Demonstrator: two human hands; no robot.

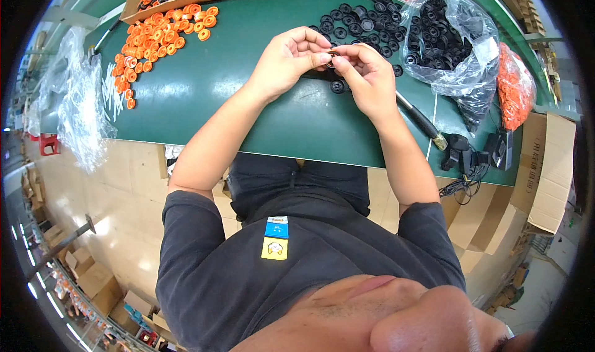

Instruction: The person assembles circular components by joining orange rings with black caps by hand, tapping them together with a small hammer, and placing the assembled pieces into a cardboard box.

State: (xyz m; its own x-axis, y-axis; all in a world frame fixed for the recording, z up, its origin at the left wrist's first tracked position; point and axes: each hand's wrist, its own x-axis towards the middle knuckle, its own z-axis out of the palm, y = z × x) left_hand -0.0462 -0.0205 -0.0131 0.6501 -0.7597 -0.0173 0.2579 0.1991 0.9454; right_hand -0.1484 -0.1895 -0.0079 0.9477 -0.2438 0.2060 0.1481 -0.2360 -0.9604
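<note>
Above a green table (173,91), the left hand (286,60) and right hand (370,82) meet, fingertips pinching one small dark wheel (333,54) between them. It looks light, stiff and smooth, probably plastic; thumb and forefinger on its rim should hold it best.

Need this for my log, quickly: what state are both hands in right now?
Left hand: closed, thumb and fingers pinching a small dark part.
Right hand: closed, fingertips pinching the same part from the other side.
</note>
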